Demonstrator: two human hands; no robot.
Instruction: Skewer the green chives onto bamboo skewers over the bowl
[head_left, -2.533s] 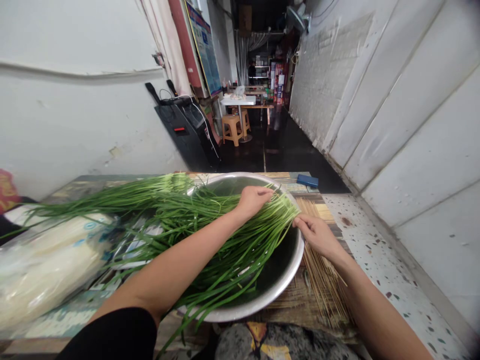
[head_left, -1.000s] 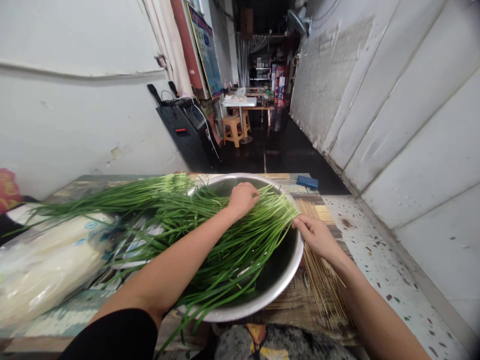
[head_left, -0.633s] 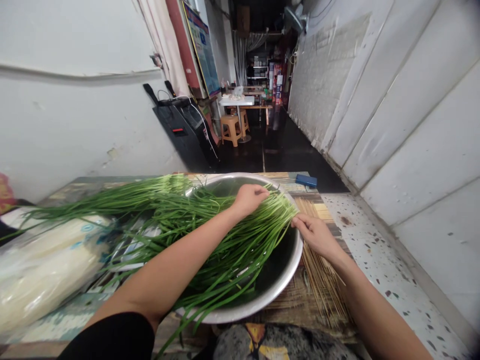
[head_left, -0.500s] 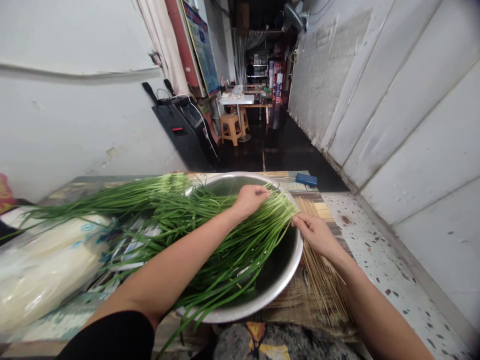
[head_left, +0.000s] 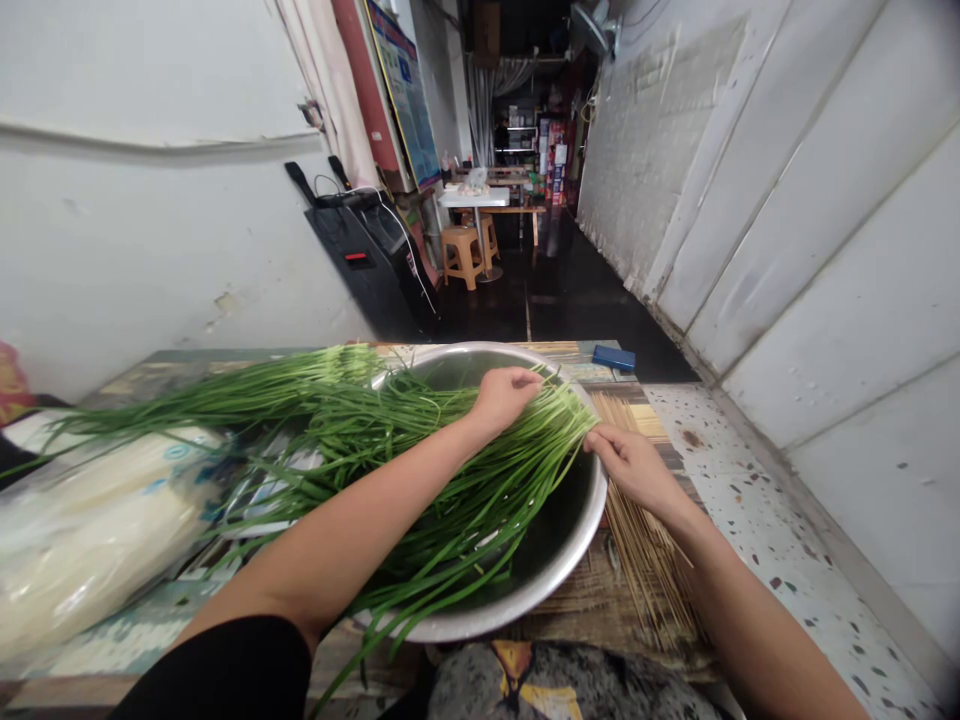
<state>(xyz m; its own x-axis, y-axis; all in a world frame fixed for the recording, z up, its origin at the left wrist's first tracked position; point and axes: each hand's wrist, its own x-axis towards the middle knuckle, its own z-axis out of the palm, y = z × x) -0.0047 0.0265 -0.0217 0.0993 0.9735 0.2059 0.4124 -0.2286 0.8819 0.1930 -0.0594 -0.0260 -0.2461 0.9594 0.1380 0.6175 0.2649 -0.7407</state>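
Note:
A large bunch of garlic chives lies across a wide steel basin, pale stem ends to the right and green leaves hanging over the left and near rim. My left hand rests over the bunch, its thumb and fingers pinched at the far side of the stem ends. At the basin's right rim my right hand pinches the near side of those ends. Whether something thin is also between the fingers cannot be made out. Under my right wrist, many thin bamboo skewers are spread on the table.
Another chive bunch lies behind on the left. A clear bag of pale food sits at the left table side. A blue box is near the far right corner. Beyond stand a black machine and stools.
Both hands hold nearly the same position on the chives. The view has shifted very slightly.

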